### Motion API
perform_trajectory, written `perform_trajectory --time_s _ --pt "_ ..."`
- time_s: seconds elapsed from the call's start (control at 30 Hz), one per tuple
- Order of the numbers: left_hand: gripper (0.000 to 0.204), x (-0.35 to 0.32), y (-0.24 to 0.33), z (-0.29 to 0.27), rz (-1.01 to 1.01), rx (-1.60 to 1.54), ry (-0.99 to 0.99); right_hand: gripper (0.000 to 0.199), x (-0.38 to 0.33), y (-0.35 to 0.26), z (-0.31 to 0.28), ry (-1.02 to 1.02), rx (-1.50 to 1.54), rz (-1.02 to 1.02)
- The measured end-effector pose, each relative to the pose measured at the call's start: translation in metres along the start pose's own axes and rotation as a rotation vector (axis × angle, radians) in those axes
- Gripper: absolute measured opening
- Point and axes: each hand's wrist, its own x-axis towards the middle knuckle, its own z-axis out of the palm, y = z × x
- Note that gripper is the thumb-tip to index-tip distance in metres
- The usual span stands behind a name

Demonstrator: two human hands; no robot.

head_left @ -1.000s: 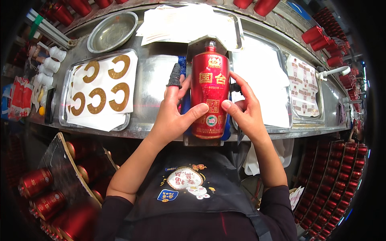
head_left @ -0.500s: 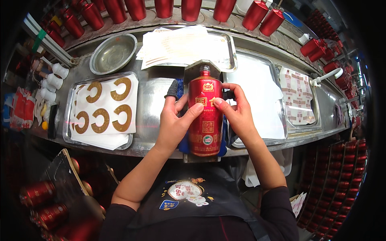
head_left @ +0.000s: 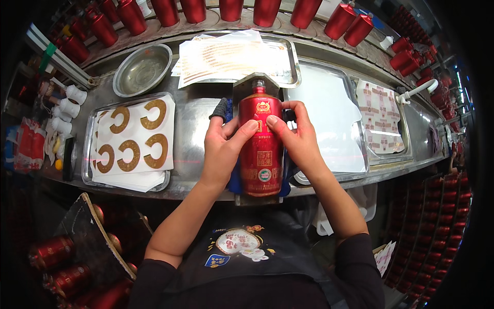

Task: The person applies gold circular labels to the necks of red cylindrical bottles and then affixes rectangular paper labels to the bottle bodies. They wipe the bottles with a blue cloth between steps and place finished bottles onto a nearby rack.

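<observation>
A red bottle [head_left: 261,149] with gold lettering and a small green-and-white round mark lies on its back in a cradle over blue cloth [head_left: 231,110], its neck pointing away from me. My left hand [head_left: 225,147] is at the bottle's left side, thumb pressed on the front lettering. A dark finger cover [head_left: 220,107] sits on one of its fingers. From the right, my right hand [head_left: 296,136] holds the bottle, its thumb on the same lettering close to the left thumb. The fingers behind the bottle's sides are partly hidden.
To the left, a metal tray [head_left: 167,180] carries sheets of gold C-shaped stickers [head_left: 128,153]. Behind it stands a metal bowl [head_left: 142,69]. Printed sheets [head_left: 218,56] lie beyond the cradle; white sheets [head_left: 329,123] and patterned sheets [head_left: 380,116] are right. Red bottles [head_left: 266,10] line a conveyor.
Both thumbs have come slightly closer together over the lettering, covering more of it. The conveyor's bottles have moved to the right. My hands stay on the bottle.
</observation>
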Motion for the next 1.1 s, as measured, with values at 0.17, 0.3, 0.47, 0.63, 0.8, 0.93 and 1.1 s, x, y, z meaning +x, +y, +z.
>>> perform_trajectory --time_s 0.17,0.3,0.47,0.63,0.8,0.93,1.1 --pt "0.061 -0.014 -0.004 -0.012 0.02 0.062 -0.077 0.058 0.025 0.012 -0.054 0.121 0.562 0.41" --pt "0.108 -0.049 0.001 -0.035 0.028 0.507 -0.25 0.037 0.012 0.03 -0.097 0.203 0.736 0.369" --pt "0.117 -0.066 -0.011 -0.043 0.087 0.534 -0.276 0.038 -0.079 0.011 -0.061 0.054 0.008 -0.198" --pt "0.118 -0.064 -0.013 -0.042 0.116 0.577 -0.255 0.033 -0.017 -0.065 -0.005 -0.132 -0.493 -1.107" --pt "0.115 -0.066 -0.012 -0.042 0.089 0.633 -0.24 0.033 0.047 -0.096 -0.012 -0.232 -0.567 -0.934" --pt "0.114 -0.066 -0.016 -0.042 0.117 0.636 -0.23 0.037 0.043 -0.092 -0.009 -0.67 -0.57 -0.91" --pt "0.112 -0.066 -0.018 -0.041 0.077 0.499 -0.213 0.034 0.067 -0.102 0.013 -0.265 -0.714 -1.107"
